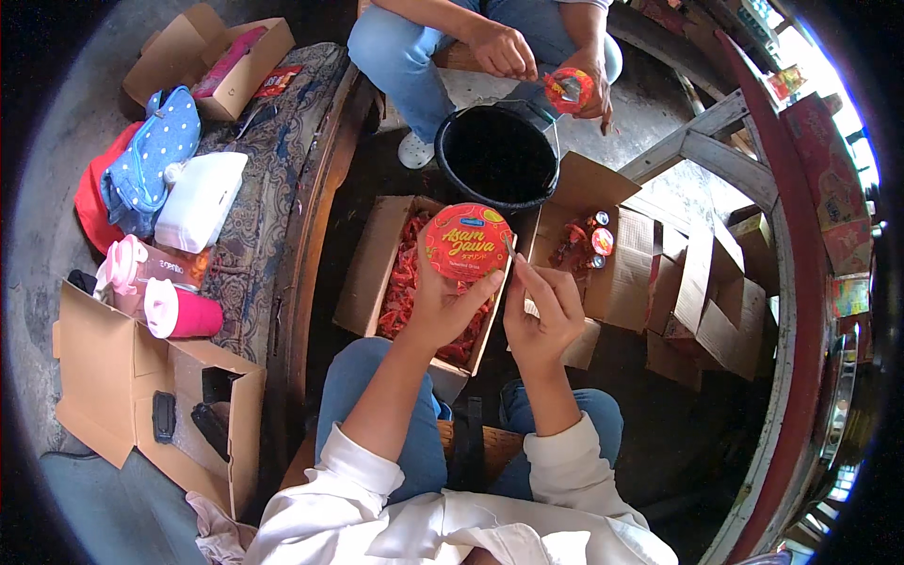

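Note:
My left hand point(438, 306) is closed round a drink cup point(466, 243) with a round red printed lid, the lid facing up toward me. At the lid's right edge my right hand point(544, 315) pinches a thin grey tool point(509, 246); its tip touches or nearly touches the rim, and its exact kind is too small to tell. Below both hands stands an open cardboard box point(363, 273) full of crumpled red wrappers point(400, 282). The cup's body is mostly hidden by its lid and my fingers.
Across from me a co-worker's hands point(504, 52) hold a similar red-lidded cup point(569, 90) over a black bucket point(497, 155). To the right, an open box point(626, 282) has several cups point(601, 241). A pink tumbler point(184, 309) stands on a patterned bench point(259, 217) at left.

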Action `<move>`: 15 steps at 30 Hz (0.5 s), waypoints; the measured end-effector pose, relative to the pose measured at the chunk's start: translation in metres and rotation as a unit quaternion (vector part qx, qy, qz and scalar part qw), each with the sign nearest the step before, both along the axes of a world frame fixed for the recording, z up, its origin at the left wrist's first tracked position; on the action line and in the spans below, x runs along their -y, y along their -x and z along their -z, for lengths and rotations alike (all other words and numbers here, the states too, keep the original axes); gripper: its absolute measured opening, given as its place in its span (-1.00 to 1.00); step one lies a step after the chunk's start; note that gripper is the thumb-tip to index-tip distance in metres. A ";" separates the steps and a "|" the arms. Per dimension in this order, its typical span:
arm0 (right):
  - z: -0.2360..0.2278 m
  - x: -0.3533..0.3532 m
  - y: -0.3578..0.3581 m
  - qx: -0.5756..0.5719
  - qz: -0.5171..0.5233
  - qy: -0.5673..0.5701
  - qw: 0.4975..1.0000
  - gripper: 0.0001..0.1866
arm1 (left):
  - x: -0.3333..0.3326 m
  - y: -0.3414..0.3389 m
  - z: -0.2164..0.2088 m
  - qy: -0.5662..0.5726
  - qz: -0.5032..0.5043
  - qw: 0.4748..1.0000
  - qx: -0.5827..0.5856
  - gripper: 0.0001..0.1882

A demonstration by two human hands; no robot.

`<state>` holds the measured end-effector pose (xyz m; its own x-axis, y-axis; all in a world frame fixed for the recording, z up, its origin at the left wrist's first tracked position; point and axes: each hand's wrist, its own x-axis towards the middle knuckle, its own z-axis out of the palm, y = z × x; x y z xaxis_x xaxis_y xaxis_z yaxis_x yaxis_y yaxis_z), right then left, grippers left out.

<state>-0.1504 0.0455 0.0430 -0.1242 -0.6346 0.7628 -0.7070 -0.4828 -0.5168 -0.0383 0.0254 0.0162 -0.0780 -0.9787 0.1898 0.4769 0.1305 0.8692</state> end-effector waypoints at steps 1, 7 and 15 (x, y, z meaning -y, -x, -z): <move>-0.001 0.001 0.000 -0.008 0.001 0.005 1.000 -0.62 | 0.000 0.001 -0.001 0.001 0.007 1.000 0.004 -0.29; -0.003 0.003 0.005 -0.043 0.009 0.016 0.999 -0.62 | -0.004 0.002 -0.003 -0.008 0.030 0.999 0.040 -0.28; -0.006 0.009 0.017 0.126 -0.019 -0.074 0.989 -0.69 | -0.008 0.005 -0.003 -0.030 0.069 0.996 0.039 -0.23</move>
